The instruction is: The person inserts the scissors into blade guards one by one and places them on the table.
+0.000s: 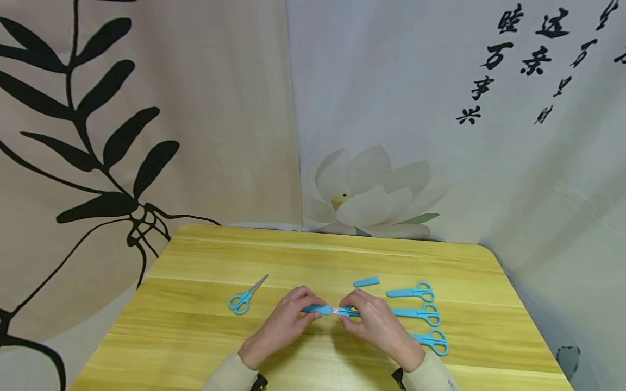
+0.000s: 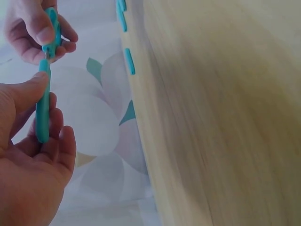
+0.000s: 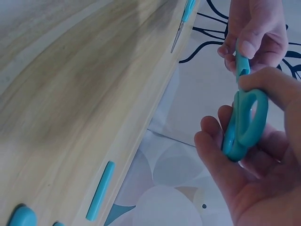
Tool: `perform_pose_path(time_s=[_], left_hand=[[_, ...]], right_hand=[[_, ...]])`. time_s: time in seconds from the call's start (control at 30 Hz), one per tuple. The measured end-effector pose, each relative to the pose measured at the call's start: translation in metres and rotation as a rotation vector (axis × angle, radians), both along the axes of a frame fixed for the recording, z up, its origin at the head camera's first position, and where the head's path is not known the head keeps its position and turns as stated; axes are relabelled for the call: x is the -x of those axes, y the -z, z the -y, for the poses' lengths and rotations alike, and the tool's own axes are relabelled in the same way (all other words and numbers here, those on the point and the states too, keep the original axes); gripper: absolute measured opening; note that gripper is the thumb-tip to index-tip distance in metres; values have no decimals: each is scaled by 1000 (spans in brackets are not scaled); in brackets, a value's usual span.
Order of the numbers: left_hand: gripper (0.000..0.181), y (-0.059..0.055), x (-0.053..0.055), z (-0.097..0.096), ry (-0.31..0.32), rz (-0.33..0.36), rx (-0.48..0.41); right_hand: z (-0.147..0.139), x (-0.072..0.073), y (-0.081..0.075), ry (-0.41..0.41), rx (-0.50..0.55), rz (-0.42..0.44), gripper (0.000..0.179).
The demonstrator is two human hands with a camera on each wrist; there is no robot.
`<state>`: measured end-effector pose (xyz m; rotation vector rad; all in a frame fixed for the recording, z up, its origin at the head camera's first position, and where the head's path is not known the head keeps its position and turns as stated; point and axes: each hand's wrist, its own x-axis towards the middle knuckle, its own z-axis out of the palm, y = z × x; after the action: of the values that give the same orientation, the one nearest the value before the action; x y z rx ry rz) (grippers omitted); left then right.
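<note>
My left hand [image 1: 286,317] pinches a blue blade cover [image 2: 43,108] between thumb and fingers. In my right hand [image 1: 374,321] is a pair of scissors with blue handles [image 3: 254,117], gripped at the handles. The scissors point toward the left hand, with the blades mostly inside the cover. A short stretch of bare metal shows between cover and handles in the head view. Both hands are over the middle of the table, and the fingers hide part of the handles.
On the wooden table [image 1: 195,347], uncovered scissors [image 1: 242,301] lie at the left. A loose blue cover [image 1: 367,282] lies beyond the right hand. To the right, three covered scissors lie in a column: the far pair [image 1: 411,292], middle pair [image 1: 415,313] and near pair [image 1: 432,341]. Printed curtains hang behind.
</note>
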<state>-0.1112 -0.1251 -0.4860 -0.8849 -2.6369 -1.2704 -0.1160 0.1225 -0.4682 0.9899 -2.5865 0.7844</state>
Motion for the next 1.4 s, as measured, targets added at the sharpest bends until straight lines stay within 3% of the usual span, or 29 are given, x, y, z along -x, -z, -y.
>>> perform_pose_path(time_s=[0.5,1.1,1.4], left_hand=[[19,-4,3,0,22,49,-12],[20,-1,3,-3,68,-8,-48],[51,4,-1,7,19,105,-7]], right_hand=[[-3,1,0,-23,1,30,20],[-2,1,-1,-34,-2,38,19],[-4,1,0,-36,6,37,20]])
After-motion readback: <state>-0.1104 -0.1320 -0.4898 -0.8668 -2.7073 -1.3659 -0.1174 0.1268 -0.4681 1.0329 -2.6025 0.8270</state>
